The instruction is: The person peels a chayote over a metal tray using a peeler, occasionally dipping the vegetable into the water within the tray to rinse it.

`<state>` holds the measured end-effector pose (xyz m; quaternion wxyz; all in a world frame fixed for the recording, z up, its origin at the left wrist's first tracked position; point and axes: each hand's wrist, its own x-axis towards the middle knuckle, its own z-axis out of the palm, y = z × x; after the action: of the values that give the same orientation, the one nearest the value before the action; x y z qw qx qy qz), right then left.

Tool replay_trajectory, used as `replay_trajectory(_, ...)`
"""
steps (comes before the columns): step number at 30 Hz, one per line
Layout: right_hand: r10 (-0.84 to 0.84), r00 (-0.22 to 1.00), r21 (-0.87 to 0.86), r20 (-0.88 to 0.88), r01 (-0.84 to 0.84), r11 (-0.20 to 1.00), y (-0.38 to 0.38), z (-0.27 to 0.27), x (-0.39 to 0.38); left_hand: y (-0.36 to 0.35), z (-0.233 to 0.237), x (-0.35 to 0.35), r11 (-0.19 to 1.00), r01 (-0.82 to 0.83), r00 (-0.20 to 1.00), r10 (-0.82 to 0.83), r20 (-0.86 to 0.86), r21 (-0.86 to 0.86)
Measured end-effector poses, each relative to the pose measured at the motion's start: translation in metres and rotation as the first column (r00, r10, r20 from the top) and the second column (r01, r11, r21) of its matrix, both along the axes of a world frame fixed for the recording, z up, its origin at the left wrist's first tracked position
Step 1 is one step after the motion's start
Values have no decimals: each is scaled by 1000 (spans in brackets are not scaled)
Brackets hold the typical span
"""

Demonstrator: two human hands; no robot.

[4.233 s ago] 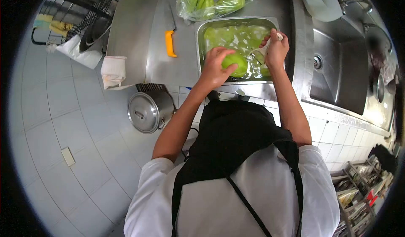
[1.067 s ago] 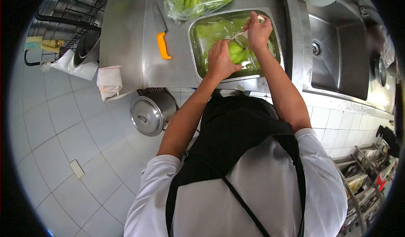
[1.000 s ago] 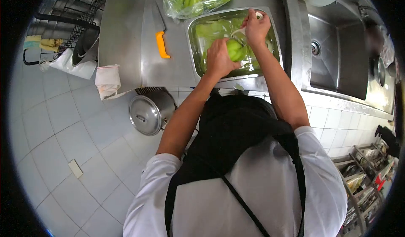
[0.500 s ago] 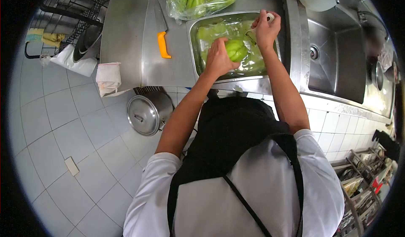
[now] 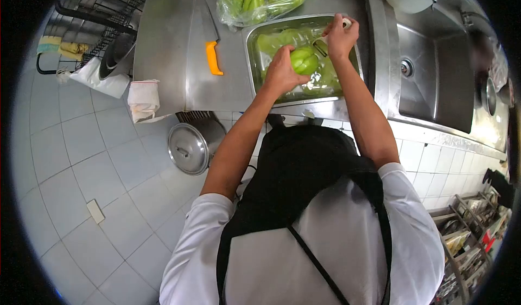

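Note:
A ribbed green chayote (image 5: 305, 60) is gripped in my left hand (image 5: 282, 70), its fingers and thumb curled around the left side. My right hand (image 5: 342, 38) is closed around the pale handle of a peeler (image 5: 321, 47). The peeler's metal head points down to the left, right at the chayote's upper right side. Both hands are over a rectangular metal tray (image 5: 247, 49) holding water and light green pieces. Part of the handle is hidden in my right fist.
A knife with an orange handle (image 5: 213, 59) lies left of the tray. Behind it sits a clear plastic bag of chayotes (image 5: 255, 6). To the right is a steel sink (image 5: 434, 77). A folded white cloth (image 5: 144, 99) hangs at the counter's left corner, near a lidded pot (image 5: 187, 148) below.
The peeler's head has turned and come in close against the chayote, with my right hand shifting slightly left. My left hand keeps its hold, and the whole view has moved a little.

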<state>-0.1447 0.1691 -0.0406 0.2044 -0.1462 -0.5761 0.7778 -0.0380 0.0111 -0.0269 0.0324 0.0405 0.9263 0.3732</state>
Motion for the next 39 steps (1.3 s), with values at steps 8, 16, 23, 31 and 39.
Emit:
replay_trajectory(8, 44, 993, -189, 105, -23, 982, -2, 16, 16, -11, -1, 4, 1000, 12, 995, -9, -96, 29)
replay_trajectory(16, 53, 993, -377, 105, -10, 926, -7, 1, 14, -13, -6, -3, 994, -8, 1000, 5, 21, 113)
replay_trajectory(23, 14, 991, -394, 135, 40, 918, -8, -9, 13, -11, 9, -10, 946, -295, 913, 239, 331, 131)
replay_trajectory(31, -82, 989, -349, 126, 122, 929, -21, -13, 11, 1, -17, 28, 954, -237, 964, 254, -78, 183)
replay_trajectory(39, -6, 991, -288, 131, 44, 957, -35, 1, 17, -8, -11, 29, 948, -284, 958, 274, 88, 142)
